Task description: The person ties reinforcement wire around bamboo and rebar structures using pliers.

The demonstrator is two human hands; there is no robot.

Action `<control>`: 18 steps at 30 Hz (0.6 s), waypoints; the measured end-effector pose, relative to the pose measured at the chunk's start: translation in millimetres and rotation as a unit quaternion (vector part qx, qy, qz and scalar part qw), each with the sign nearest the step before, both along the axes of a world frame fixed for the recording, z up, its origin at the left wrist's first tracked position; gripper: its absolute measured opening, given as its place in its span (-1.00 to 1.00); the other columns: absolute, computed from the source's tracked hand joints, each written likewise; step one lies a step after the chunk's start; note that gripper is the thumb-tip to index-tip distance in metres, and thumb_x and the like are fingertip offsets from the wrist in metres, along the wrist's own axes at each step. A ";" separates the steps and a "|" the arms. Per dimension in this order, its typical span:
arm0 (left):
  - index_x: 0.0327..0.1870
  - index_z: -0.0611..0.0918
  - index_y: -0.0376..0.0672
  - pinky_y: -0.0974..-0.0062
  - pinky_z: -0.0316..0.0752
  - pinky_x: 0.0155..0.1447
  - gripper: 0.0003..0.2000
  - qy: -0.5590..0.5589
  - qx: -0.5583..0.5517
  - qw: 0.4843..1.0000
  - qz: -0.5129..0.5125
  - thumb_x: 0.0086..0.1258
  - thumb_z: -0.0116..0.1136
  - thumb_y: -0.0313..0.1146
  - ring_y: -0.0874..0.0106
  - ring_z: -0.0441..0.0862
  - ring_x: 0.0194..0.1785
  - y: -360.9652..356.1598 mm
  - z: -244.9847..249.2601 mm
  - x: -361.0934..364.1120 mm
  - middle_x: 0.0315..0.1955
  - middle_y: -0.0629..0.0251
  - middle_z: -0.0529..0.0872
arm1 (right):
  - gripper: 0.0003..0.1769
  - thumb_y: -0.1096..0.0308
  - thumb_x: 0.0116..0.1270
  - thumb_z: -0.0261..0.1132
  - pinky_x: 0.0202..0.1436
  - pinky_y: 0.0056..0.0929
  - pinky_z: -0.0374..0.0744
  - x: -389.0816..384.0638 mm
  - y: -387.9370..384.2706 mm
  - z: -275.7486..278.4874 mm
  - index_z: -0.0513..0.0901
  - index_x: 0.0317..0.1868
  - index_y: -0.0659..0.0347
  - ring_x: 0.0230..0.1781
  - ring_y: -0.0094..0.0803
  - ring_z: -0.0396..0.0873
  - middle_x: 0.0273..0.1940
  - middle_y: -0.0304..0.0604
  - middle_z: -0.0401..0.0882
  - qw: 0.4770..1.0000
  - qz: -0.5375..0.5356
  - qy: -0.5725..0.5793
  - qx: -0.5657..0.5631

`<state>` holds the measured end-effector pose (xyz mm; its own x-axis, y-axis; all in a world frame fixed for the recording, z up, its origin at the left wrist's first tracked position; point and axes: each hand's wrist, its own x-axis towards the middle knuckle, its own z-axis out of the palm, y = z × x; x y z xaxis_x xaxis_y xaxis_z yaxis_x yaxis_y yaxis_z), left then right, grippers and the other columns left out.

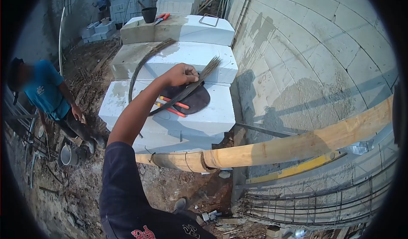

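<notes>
My left hand (182, 74) reaches out over stacked white blocks (216, 111), its fingers closed on a bundle of thin tie wire (195, 86). The bundle's cut ends fan out to the upper right of my fingers. From there it bends down to the left and loops up over the higher block. Beneath the wire lies a dark, rounded flat piece (199, 101), whose kind I cannot make out. Next to it is a red-handled tool (175, 111), partly covered by the wire. My right hand is out of view.
A bamboo pole (297, 147) crosses in front of the blocks. Behind it are a yellow bar (297, 167) and a rebar cage (314, 201). A black bucket (149, 15) and red-handled pliers (162, 18) sit on the top block. A person (49, 90) stands left.
</notes>
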<state>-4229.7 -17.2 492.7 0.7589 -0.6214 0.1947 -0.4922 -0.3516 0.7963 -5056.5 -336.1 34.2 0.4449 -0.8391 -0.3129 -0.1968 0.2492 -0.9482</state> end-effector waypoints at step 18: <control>-0.18 0.56 -0.29 0.36 0.54 -0.32 -0.63 -0.124 -0.204 0.813 0.531 0.20 0.40 -0.20 0.38 0.69 -0.40 123.4 -39.3 -285.0 -0.43 0.13 0.72 | -0.77 0.24 0.30 0.25 -0.33 -0.33 0.52 144.6 -60.1 77.2 0.62 -0.29 0.27 -0.40 -0.33 0.47 -0.41 -0.11 0.57 0.944 0.303 0.093 -0.091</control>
<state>-4514.7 106.2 453.4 0.7308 0.5146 0.4484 -0.2463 -0.4138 0.8764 -4911.9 -396.2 111.5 0.8122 -0.4959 -0.3074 -0.4176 -0.1261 -0.8998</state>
